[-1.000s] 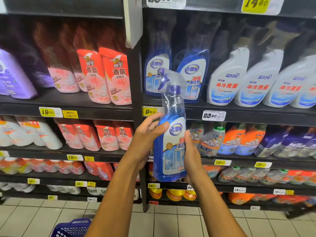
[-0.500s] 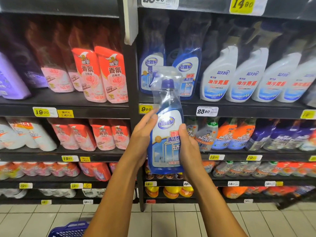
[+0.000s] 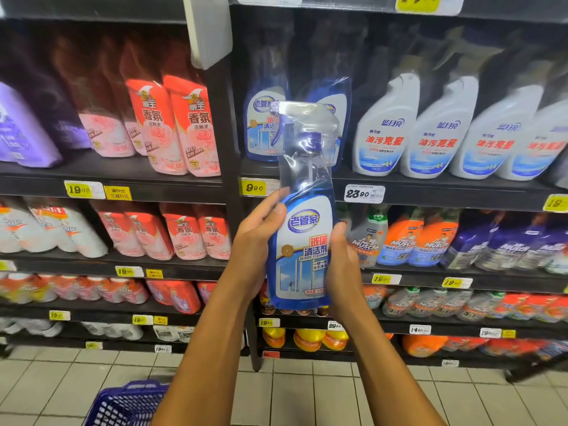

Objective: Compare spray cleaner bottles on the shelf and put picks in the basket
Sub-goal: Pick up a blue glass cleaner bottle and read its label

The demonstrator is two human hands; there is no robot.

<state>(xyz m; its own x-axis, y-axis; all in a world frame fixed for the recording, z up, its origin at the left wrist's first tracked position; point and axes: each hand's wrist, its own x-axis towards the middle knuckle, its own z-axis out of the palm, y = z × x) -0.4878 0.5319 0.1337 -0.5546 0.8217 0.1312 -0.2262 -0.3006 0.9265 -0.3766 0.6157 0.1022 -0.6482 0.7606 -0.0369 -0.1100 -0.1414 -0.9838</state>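
Both hands hold one blue glass cleaner bottle (image 3: pixel 302 241) upright in front of the shelves (image 3: pixel 430 192), its printed label facing the camera. The left hand (image 3: pixel 258 241) grips the bottle's left side, thumb laid across the front by the label's upper edge and the fingers wrapped behind. The right hand (image 3: pixel 342 265) clasps the right side, thumb up along the label's edge, with the other fingers hidden behind the bottle. A clear plastic sleeve covers the bottle's neck and its purple spray head (image 3: pixel 307 139).

Behind the top of the held bottle, two more blue bottles (image 3: pixel 261 124) of the same kind stand on the shelf, above a yellow price tag (image 3: pixel 255 188) reading 9.90. To the right of the held bottle's top stands a row of white spray bottles (image 3: pixel 442 133) with red lettering, and a white price tag (image 3: pixel 364 193) reading 23.90 sits under them. Lower and to the right of the held bottle are orange spray bottles (image 3: pixel 421 238) and dark blue ones beside them. To the left of the held bottle, past the dark upright post, red and pink refill pouches (image 3: pixel 181 127) fill two shelves.

Below and to the left of the held bottle, the blue basket (image 3: pixel 129 404) shows at the bottom edge over the pale tiled floor (image 3: pixel 292 395), partly hidden by the left forearm.
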